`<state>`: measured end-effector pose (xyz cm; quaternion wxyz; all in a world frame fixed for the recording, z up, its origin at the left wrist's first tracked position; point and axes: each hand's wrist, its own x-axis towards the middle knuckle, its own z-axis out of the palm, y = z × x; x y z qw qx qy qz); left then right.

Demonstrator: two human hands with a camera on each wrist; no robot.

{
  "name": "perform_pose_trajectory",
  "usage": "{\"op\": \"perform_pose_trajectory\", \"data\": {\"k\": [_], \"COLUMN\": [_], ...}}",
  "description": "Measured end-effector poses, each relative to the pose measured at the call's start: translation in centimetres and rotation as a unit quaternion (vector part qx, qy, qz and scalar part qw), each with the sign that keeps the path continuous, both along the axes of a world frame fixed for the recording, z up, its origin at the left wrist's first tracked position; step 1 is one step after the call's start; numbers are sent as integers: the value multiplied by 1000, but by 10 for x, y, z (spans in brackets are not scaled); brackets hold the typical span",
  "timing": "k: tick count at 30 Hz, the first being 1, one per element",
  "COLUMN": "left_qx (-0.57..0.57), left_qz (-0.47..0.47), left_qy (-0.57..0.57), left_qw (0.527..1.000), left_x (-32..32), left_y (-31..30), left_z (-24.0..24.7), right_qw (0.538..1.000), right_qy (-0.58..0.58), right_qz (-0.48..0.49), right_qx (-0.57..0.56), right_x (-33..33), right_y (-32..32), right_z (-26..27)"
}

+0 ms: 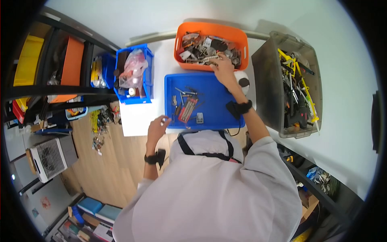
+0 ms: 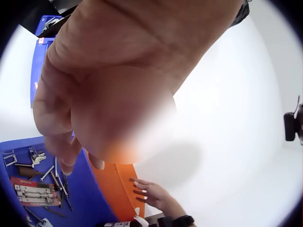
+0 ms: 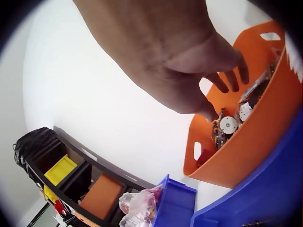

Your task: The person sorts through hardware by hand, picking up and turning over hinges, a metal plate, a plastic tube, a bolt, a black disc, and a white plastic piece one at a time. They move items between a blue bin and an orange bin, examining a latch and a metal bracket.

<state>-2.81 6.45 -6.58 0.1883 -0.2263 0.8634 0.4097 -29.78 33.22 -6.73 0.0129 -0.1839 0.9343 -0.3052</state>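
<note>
My right hand (image 1: 224,71) reaches over the near side of the orange basket (image 1: 177,45). Its fingers are spread above a jumble of small hardware, and nothing shows between them. In the right wrist view a round white disc (image 3: 228,125) lies in the basket close to the thumb. At the near left corner of the blue tray (image 1: 213,86), my left hand (image 1: 156,130) hovers with loosely bent fingers and no object in it. Inside the tray lie a red-backed pack of metal latches (image 1: 186,111), a small grey metal piece (image 1: 200,117) and several screws and rods.
A blue bin (image 1: 148,76) with plastic bags stands at the left of the white table (image 1: 135,119). On the right is a tall grey crate (image 1: 266,72) full of tools. A white bottle-like thing (image 1: 241,76) stands beside the right forearm. Shelves (image 1: 60,90) line the left.
</note>
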Motion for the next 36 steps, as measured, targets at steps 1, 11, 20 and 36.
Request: {"op": "perform_pose_trajectory", "data": {"k": [1, 11, 20, 36], "left_qx": [-57, -208, -337, -394], "left_qz": [-21, -151, -239, -234], "left_qy": [31, 51, -14, 85], "left_qw": [998, 965, 911, 885], "left_x": [-2, -79, -116, -123], "left_y": [1, 27, 39, 51], "left_z": [-14, -75, -141, -151], "right_qw": [999, 982, 972, 970], "right_qy": [26, -148, -175, -174], "right_qz": [10, -10, -80, -105], "right_qx": [-45, -118, -136, -131], "right_x": [11, 113, 143, 145], "right_y": [7, 76, 109, 119], "right_z": [14, 92, 105, 109]}}
